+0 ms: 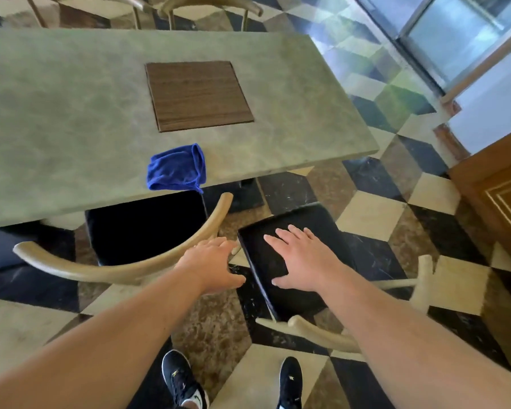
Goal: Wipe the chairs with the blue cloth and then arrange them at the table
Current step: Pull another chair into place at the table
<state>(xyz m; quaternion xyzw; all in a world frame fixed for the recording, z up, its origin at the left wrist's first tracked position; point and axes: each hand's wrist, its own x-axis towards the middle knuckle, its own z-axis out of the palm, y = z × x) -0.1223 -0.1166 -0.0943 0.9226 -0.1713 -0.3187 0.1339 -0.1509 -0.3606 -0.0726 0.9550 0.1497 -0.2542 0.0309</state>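
A crumpled blue cloth (176, 169) lies on the near edge of the grey-green stone table (71, 113), with no hand on it. A chair with a black seat (145, 225) and a curved pale wooden backrest (124, 268) is pushed partly under the table. A second chair with a black seat (322, 219) stands to its right, out from the table and turned at an angle. My right hand (300, 259) lies flat on that seat, fingers spread. My left hand (214, 265) reaches to the seat's left edge, fingers apart; whether it grips the edge is unclear.
A brown wooden square (198, 95) is set into the tabletop. More chairs (207, 7) stand at the far side. A glass door (455, 39) and a wooden cabinet (499, 196) are on the right. The floor is checkered tile. My black shoes (183, 379) are below.
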